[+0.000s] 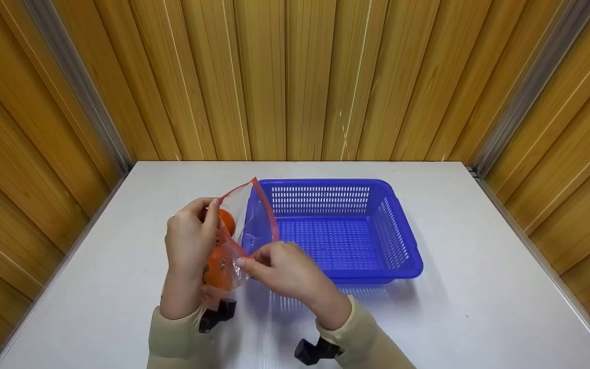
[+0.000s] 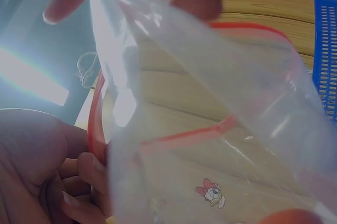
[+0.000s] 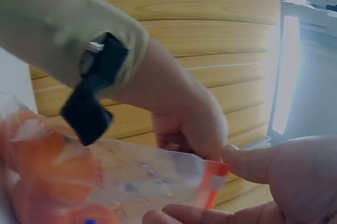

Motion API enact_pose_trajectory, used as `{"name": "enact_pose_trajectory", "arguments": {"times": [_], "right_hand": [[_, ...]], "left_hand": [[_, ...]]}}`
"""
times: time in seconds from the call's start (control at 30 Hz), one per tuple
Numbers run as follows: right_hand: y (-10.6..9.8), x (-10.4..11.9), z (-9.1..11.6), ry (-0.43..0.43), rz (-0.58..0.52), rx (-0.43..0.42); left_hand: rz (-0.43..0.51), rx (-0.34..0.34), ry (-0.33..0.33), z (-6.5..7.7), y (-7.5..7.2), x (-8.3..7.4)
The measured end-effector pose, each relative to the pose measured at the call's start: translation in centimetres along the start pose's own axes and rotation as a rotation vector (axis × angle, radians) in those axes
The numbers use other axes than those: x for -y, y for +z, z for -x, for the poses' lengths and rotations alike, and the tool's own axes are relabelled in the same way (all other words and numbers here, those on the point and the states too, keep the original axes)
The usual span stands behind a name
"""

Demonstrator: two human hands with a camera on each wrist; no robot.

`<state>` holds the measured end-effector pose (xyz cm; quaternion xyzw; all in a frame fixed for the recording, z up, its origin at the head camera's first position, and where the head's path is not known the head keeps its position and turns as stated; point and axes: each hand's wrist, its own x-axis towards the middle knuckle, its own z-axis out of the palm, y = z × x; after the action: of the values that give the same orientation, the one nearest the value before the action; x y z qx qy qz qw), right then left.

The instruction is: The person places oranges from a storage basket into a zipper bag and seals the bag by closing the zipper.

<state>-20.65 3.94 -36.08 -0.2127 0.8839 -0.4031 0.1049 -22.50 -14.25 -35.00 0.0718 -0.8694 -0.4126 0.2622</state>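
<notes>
A clear plastic zip bag [image 1: 241, 218] with a red-edged mouth stands open above the table, beside the basket. Orange round fruit [image 1: 218, 269] sits in its lower part; the right wrist view also shows the fruit [image 3: 58, 168] through the plastic. My left hand [image 1: 192, 236] pinches the red edge on the left, between thumb and fingers. On the near side my right hand [image 1: 287, 269] pinches the same rim. In the left wrist view the bag's film [image 2: 221, 103] fills much of the picture, with a small cartoon duck print on it.
A blue plastic basket [image 1: 395, 279] with slotted walls stands just right of the bag, nothing visible inside it. The white table [image 1: 479, 307] extends around it. Wood-look panel walls [image 1: 305, 82] close off the back and both sides.
</notes>
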Motion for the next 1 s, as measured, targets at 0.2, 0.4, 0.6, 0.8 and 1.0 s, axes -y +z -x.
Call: {"name": "enact_pose_trajectory", "arguments": {"times": [0.2, 0.4, 0.6, 0.8, 1.0], "right_hand": [[1.5, -0.2, -0.4, -0.117, 0.013, -0.06], [1.9, -0.5, -0.5, -0.203, 0.007, -0.078], [1.9, -0.4, -0.6, -0.218, 0.025, -0.071], [1.7, -0.2, -0.7, -0.235, 0.036, -0.059], [2.0, -0.4, -0.7, -0.258, 0.067, -0.053]], "left_hand": [[0.008, 0.018, 0.015, 0.0, 0.4, 0.0], [-0.008, 0.082, -0.041, -0.1, -0.2, -0.1], [-0.067, 0.228, -0.075, -2.3, -2.6, -0.7], [-0.202, 0.491, -0.03, -8.2, -3.1, -1.3], [-0.207, 0.719, 0.065, -12.7, 0.8, 0.0]]}}
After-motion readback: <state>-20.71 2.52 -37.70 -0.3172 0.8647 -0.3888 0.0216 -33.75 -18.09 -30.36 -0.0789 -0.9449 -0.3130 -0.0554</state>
